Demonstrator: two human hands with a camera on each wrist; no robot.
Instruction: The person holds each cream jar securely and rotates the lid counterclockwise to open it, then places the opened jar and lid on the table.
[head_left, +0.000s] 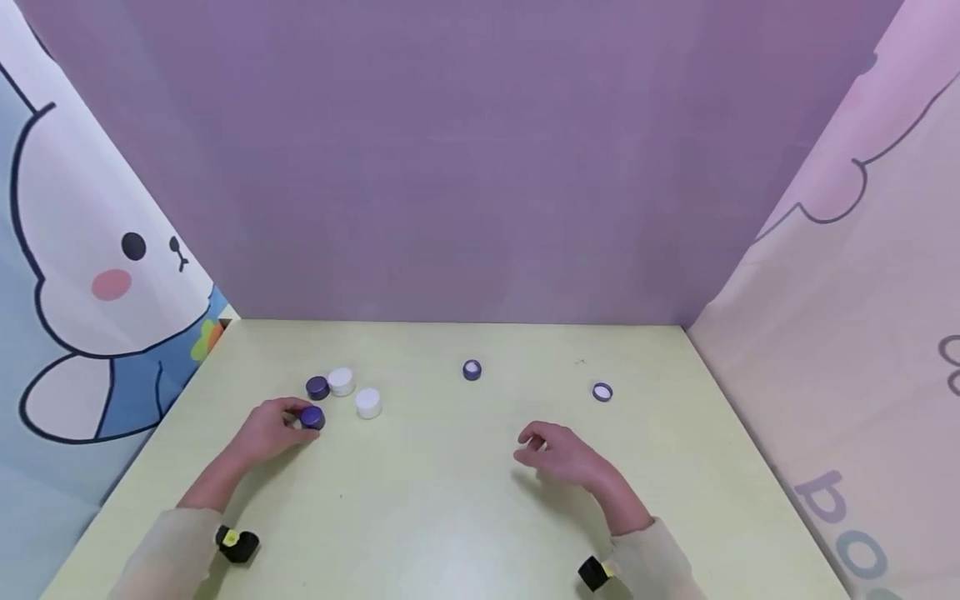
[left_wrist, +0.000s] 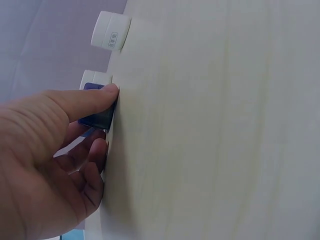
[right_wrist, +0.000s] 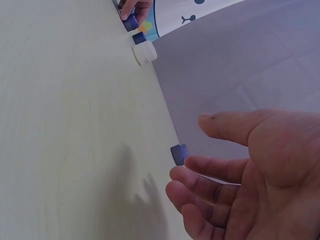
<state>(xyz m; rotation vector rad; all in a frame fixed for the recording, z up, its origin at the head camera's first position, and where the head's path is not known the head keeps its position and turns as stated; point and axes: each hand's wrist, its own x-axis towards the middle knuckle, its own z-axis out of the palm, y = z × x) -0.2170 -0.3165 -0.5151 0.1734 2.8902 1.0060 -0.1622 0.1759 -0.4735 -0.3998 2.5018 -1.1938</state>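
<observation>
My left hand (head_left: pixel 272 432) pinches a small round dark blue jar (head_left: pixel 312 417) at the left of the table, thumb on the near side and fingers on the far side. In the left wrist view the thumb covers part of the jar (left_wrist: pixel 100 120). Just beyond it stands a second dark blue jar (head_left: pixel 317 387), beside a white jar (head_left: pixel 341 382). Another white jar (head_left: pixel 368 403), to the right of the held jar, stands apart. My right hand (head_left: pixel 562 454) hovers over the right half of the table, fingers loosely bent and holding nothing.
Two dark blue round caps or rings with pale insides lie farther back: one cap (head_left: pixel 472 370) near the middle, another cap (head_left: pixel 602 392) to the right. A purple panel (head_left: pixel 465 167) rises behind the pale table (head_left: pixel 450 517). Printed cloths flank both sides.
</observation>
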